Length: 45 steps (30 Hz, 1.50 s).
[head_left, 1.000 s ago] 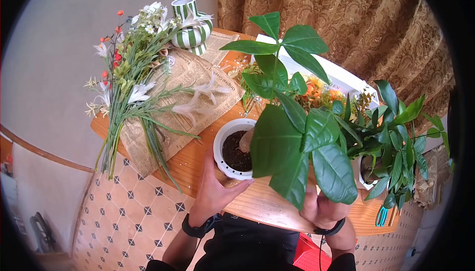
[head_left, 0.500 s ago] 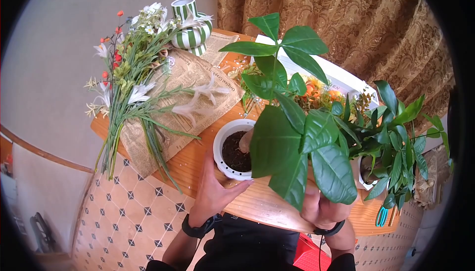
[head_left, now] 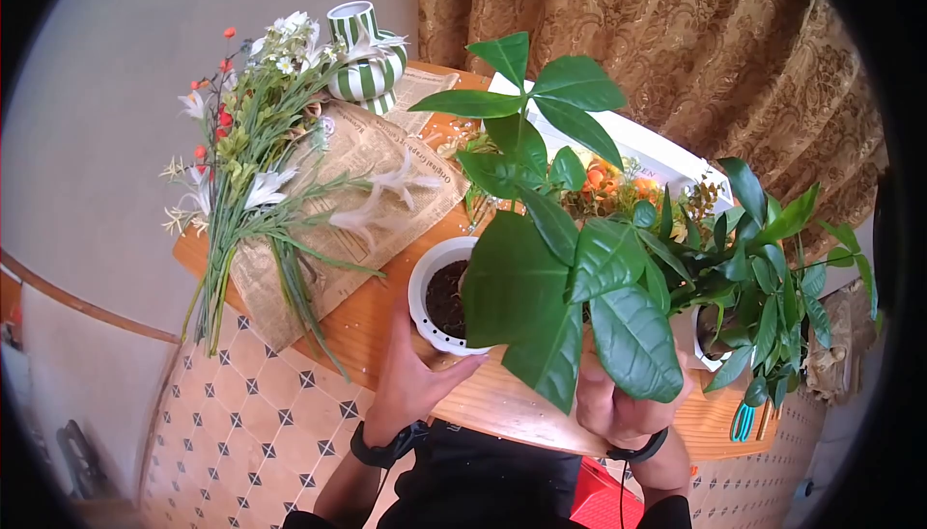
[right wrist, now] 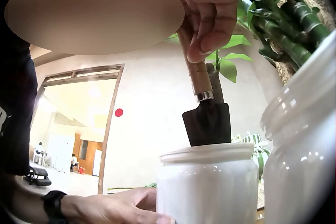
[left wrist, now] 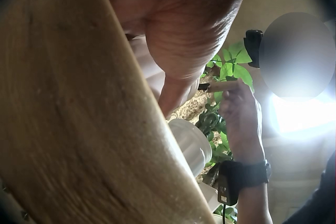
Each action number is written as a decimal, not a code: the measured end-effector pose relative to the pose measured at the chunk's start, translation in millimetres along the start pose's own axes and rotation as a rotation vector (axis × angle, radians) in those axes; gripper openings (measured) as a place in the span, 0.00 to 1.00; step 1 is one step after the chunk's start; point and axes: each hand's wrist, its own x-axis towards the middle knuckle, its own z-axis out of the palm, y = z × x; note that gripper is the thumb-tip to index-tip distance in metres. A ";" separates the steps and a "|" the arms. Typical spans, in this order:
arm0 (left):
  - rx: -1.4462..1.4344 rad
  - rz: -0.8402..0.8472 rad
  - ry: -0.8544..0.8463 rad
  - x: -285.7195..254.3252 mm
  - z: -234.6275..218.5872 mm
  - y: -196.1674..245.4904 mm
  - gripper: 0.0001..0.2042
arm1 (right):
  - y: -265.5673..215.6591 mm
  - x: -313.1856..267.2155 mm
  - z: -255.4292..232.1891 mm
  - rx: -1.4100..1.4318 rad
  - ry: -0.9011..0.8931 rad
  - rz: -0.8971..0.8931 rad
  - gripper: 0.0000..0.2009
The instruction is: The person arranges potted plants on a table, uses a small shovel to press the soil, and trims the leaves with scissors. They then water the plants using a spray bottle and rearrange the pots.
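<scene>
A white flowerpot [head_left: 415,303] with dark soil [head_left: 442,299] and a broad-leaved green plant [head_left: 521,283] stands before me. My left hand [head_left: 410,389] grips the pot's near left side, its thumb along the front, as the right wrist view also shows. In my right hand [right wrist: 210,24] is a small trowel [right wrist: 207,124], pinched by its wooden handle. Its black blade points down right at the pot's rim [right wrist: 210,153], overlapping the plant's stem there. Large leaves cover the trowel and part of the right hand [head_left: 618,408] in the head view.
Beside the pot, to the right, is another white pot [right wrist: 304,145] with leafy stems. Cut flowers [head_left: 251,153] and a green-striped vase [head_left: 365,75] sit over printed brown paper [head_left: 290,283] at left. Behind stands a white box [head_left: 666,157] near orange flowers. A teal-handled tool [head_left: 742,423] lies at the table's right edge.
The head view has shifted slightly, moving the scene a little left in the picture. Both hands keep their places at the pot and on the trowel.
</scene>
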 end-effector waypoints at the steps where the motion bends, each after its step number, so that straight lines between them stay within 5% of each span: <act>1: 0.032 0.011 -0.004 0.1 -0.4 0.0 0.48 | 0.0 -0.3 0.8 0.000 0.001 0.001 0.15; 15: 0.047 0.015 -0.031 -0.7 -2.1 -1.9 0.49 | 1.7 -9.8 7.8 0.200 -0.044 0.063 0.16; 25: 0.079 0.010 -0.017 -0.7 -3.9 6.6 0.50 | -1.4 -3.8 0.4 0.021 -0.022 0.005 0.15; 27: 0.095 0.018 -0.015 -0.4 -3.3 2.8 0.50 | -1.1 -12.6 5.9 0.243 -0.015 0.197 0.15; 30: 0.098 0.028 -0.016 0.5 -4.3 5.1 0.49 | 0.4 -4.7 1.5 0.065 -0.052 0.045 0.15; 45: 0.021 -0.030 -0.009 -1.4 -2.1 1.0 0.50 | 1.7 -5.1 2.9 0.100 -0.052 0.034 0.14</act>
